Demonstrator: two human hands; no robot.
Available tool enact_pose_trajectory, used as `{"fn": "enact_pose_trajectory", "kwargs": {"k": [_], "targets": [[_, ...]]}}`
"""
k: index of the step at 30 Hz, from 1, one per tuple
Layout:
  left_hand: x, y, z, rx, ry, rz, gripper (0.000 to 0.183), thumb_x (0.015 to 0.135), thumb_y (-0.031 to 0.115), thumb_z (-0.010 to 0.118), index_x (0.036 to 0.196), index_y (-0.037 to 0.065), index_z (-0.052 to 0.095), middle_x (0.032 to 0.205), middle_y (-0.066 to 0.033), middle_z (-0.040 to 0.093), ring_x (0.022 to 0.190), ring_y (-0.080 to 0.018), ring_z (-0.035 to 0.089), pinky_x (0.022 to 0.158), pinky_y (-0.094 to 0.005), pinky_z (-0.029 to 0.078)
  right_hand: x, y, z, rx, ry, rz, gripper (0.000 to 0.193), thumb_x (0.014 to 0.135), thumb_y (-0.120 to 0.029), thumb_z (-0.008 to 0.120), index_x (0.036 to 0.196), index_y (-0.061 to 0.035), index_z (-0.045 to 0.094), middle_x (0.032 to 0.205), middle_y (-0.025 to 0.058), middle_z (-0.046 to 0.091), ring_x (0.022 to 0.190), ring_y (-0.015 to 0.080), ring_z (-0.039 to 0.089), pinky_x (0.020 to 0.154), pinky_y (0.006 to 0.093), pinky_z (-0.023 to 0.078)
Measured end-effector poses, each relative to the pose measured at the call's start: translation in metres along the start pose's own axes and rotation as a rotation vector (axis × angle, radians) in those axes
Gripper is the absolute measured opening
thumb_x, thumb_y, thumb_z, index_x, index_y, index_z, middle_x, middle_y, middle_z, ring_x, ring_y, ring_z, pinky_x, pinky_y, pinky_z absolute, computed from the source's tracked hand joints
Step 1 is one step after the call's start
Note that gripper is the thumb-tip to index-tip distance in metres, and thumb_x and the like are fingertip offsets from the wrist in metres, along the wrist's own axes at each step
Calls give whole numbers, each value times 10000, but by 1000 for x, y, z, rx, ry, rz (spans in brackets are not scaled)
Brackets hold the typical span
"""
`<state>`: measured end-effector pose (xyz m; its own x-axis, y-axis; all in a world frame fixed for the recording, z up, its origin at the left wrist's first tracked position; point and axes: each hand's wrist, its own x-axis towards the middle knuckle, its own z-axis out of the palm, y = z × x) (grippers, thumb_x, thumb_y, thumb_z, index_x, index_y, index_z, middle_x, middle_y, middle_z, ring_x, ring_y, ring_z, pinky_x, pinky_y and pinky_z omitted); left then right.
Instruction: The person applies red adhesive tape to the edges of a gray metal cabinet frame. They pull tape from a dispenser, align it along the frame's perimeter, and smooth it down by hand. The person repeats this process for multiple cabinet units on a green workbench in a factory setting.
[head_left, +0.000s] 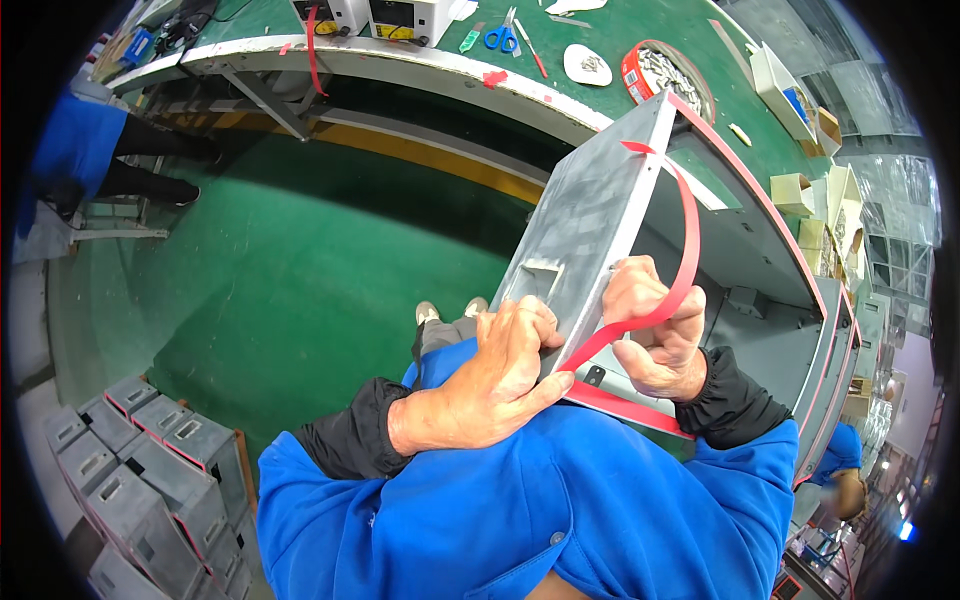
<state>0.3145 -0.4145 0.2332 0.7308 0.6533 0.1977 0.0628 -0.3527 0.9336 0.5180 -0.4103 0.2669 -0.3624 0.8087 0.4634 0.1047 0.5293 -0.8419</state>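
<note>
A grey metal box (pixel 590 190) with an open side leans against the bench edge in front of me, its rim partly lined with red. A loose red tape strip (pixel 690 235) loops from the box's upper corner down to its near corner. My left hand (pixel 485 385) is closed over the near edge of the box, its thumb pressing the lower end of the strip at the corner. Curled at the open side, my right hand (pixel 665 360) has the strip running between its thumb and bent fingers. The fingertips of the right hand are partly hidden.
On the green bench (pixel 620 20) lie blue scissors (pixel 502 38), a round red tub of small metal parts (pixel 665 75) and a white dish (pixel 588 66). Grey boxes (pixel 150 500) are stacked at lower left. A person in blue (pixel 75 150) is at far left, another at right.
</note>
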Motion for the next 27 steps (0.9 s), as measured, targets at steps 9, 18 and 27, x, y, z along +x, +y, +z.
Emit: {"fn": "enact_pose_trajectory", "kwargs": {"k": [9, 18, 27], "targets": [[-3, -4, 3, -45, -31, -33, 343, 827, 128, 565, 1037, 30, 312, 1034, -148, 339, 958, -224, 331, 849, -362, 202, 5, 12, -14, 163, 218, 274, 133, 836, -8, 521, 946, -47, 458, 881, 46, 494, 803, 119, 469, 755, 268, 395], [-3, -3, 1, -49, -37, -30, 365, 820, 125, 579, 1040, 42, 300, 1025, -138, 334, 953, -217, 319, 885, -381, 170, 15, 35, -35, -374, 199, 230, 210, 765, -18, 574, 969, -41, 526, 959, 60, 539, 928, 209, 458, 841, 338, 380], [-2, -4, 0, -72, -36, -11, 360, 822, 136, 581, 1036, 45, 306, 1014, -134, 337, 943, -215, 326, 886, -386, 168, 16, 40, -36, -521, 158, 147, 230, 747, -18, 599, 970, -48, 551, 946, 59, 545, 902, 212, 473, 842, 339, 375]]}}
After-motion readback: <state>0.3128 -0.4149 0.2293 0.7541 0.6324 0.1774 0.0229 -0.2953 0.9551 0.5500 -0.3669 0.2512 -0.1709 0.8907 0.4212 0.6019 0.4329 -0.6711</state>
